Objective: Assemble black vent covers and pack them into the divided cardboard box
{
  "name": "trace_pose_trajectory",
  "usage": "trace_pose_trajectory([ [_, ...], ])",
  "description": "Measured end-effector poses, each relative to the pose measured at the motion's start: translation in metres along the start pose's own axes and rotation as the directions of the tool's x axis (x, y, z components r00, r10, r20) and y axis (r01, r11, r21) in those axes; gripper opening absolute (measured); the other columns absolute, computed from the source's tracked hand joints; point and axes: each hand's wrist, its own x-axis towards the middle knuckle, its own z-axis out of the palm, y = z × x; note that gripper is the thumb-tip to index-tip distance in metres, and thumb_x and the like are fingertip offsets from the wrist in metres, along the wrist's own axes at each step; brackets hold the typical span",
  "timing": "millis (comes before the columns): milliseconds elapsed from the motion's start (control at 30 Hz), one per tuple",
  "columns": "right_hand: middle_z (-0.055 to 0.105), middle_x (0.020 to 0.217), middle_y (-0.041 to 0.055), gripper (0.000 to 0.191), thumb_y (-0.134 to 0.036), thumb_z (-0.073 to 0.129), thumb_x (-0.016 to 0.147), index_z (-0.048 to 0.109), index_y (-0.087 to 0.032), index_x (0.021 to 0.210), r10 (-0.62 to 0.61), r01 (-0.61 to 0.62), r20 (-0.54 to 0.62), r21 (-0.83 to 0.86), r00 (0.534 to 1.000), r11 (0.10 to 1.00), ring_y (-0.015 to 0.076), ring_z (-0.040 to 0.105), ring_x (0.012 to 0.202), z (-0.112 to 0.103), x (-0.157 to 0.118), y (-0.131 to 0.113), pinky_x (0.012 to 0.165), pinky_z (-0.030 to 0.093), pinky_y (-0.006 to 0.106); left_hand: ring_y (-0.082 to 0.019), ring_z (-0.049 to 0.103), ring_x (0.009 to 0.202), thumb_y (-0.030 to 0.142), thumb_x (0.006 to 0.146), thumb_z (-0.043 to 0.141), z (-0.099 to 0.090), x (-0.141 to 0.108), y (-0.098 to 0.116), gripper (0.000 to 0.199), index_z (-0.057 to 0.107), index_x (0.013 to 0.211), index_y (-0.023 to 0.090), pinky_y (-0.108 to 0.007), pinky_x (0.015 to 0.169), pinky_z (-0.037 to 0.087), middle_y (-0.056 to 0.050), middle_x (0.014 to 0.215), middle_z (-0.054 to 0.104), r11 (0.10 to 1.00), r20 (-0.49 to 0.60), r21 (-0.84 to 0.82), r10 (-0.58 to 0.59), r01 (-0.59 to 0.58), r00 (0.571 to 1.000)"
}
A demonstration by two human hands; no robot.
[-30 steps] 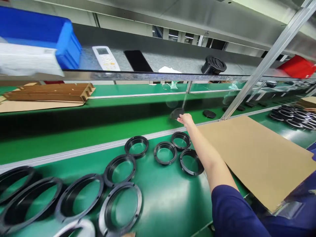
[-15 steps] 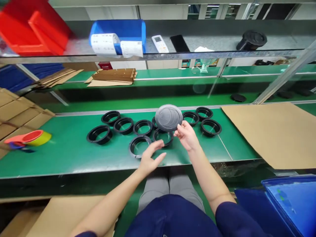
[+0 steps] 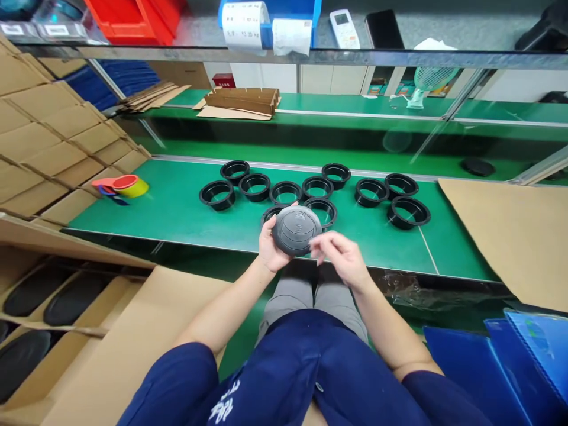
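Cardboard cartons (image 3: 66,148) wall off far left; tape roll (image 3: 126,186) sits near bench's left edge. Open green bench (image 3: 177,207) lies between tape and black rings (image 3: 317,189). Left hand (image 3: 273,245) grips grey round cover (image 3: 296,229) just above near bench edge, touching nothing below. Right hand (image 3: 339,257) beside cover, fingers loosely spread, holding nothing. Rings cluster just behind cover. Cardboard sheet (image 3: 510,236) covers bench's right end.

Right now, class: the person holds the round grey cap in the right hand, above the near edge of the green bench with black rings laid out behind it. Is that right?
Not quite. The head view shows the round grey cap held in the left hand; the right hand is beside it, fingers loose. The cap is above the near edge of the green bench, with the black rings behind.
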Motion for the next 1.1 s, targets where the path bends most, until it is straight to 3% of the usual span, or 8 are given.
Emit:
trace_pose_trajectory([
  [33, 0.069, 0.106, 0.0090, 0.031, -0.048, 0.056, 0.101, 0.077, -0.025, 0.107, -0.129, 0.110, -0.119, -0.158, 0.984, 0.981, 0.0215, 0.067, 0.096, -0.007, 0.005, 0.000, 0.083, 0.059, 0.038, -0.028, 0.062, 0.121, 0.053, 0.093, 0.056, 0.001, -0.002, -0.002, 0.064, 0.050, 0.149, 0.020, -0.048, 0.112, 0.045, -0.008, 0.132, 0.066, 1.000, -0.006, -0.014, -0.011, 0.011, 1.000],
  [100, 0.063, 0.123, 0.0095, 0.029, -0.042, 0.053, 0.102, 0.077, -0.029, 0.114, -0.299, 0.201, -0.170, -0.434, 0.939, 0.878, 0.0254, 0.058, 0.119, -0.016, 0.014, 0.006, 0.104, 0.052, 0.046, -0.027, 0.063, 0.120, 0.052, 0.094, 0.056, 0.002, -0.006, -0.006, 0.061, 0.051, 0.148, 0.023, -0.048, 0.112, 0.044, -0.007, 0.132, 0.066, 0.999, -0.018, -0.040, -0.032, 0.032, 0.999],
  [200, 0.057, 0.134, 0.0090, 0.033, -0.040, 0.049, 0.104, 0.075, -0.031, 0.121, -0.335, 0.224, -0.080, -0.598, 0.939, 0.769, 0.0274, 0.049, 0.128, -0.018, 0.022, 0.022, 0.110, 0.046, 0.049, -0.025, 0.061, 0.122, 0.052, 0.094, 0.057, 0.004, -0.010, -0.013, 0.061, 0.050, 0.148, 0.024, -0.044, 0.113, 0.044, -0.005, 0.133, 0.066, 0.997, -0.049, -0.060, -0.041, 0.038, 0.998],
  [400, 0.053, 0.142, 0.0096, 0.041, -0.044, 0.041, 0.106, 0.073, -0.029, 0.126, -0.375, 0.271, 0.006, -0.701, 0.927, 0.660, 0.0296, 0.041, 0.134, -0.020, 0.028, 0.046, 0.117, 0.037, 0.053, -0.023, 0.060, 0.126, 0.045, 0.097, 0.055, 0.003, -0.008, -0.017, 0.055, 0.052, 0.147, 0.024, -0.042, 0.115, 0.042, -0.004, 0.133, 0.066, 0.993, -0.096, -0.104, -0.058, 0.047, 0.994],
  [567, 0.057, 0.138, 0.0097, 0.051, -0.053, 0.034, 0.106, 0.078, -0.026, 0.109, -0.332, 0.256, 0.016, -0.672, 0.943, 0.695, 0.0302, 0.040, 0.137, -0.022, 0.036, 0.057, 0.119, 0.036, 0.054, -0.028, 0.057, 0.130, 0.042, 0.095, 0.057, -0.003, -0.002, -0.023, 0.054, 0.055, 0.145, 0.023, -0.049, 0.118, 0.039, -0.007, 0.132, 0.067, 0.988, -0.100, -0.116, -0.111, 0.099, 0.989],
  [700, 0.060, 0.134, 0.0095, 0.055, -0.056, 0.032, 0.107, 0.078, -0.025, 0.102, -0.271, 0.210, -0.019, -0.581, 0.962, 0.786, 0.0289, 0.043, 0.135, -0.023, 0.037, 0.060, 0.118, 0.037, 0.052, -0.031, 0.056, 0.132, 0.043, 0.095, 0.057, -0.007, 0.002, -0.027, 0.055, 0.054, 0.146, 0.024, -0.053, 0.118, 0.038, -0.007, 0.137, 0.064, 0.980, -0.072, -0.144, -0.151, 0.140, 0.986],
  [900, 0.070, 0.115, 0.0088, 0.054, -0.055, 0.029, 0.108, 0.075, -0.027, 0.116, -0.206, 0.157, -0.070, -0.426, 0.976, 0.891, 0.0265, 0.050, 0.134, -0.032, 0.034, 0.048, 0.116, 0.039, 0.050, -0.035, 0.057, 0.131, 0.048, 0.097, 0.055, -0.003, 0.006, -0.025, 0.059, 0.050, 0.149, 0.022, -0.060, 0.115, 0.038, -0.012, 0.136, 0.065, 0.973, -0.073, -0.150, -0.190, 0.177, 0.979],
  [1100, 0.060, 0.136, 0.0105, 0.056, -0.054, 0.027, 0.108, 0.070, -0.026, 0.130, -0.244, 0.186, -0.065, -0.473, 0.968, 0.861, 0.0275, 0.050, 0.133, -0.035, 0.025, 0.040, 0.115, 0.040, 0.051, -0.036, 0.061, 0.126, 0.049, 0.100, 0.051, -0.002, 0.010, -0.026, 0.058, 0.049, 0.150, 0.020, -0.061, 0.112, 0.041, -0.015, 0.132, 0.067, 0.966, -0.065, -0.164, -0.211, 0.198, 0.975],
])
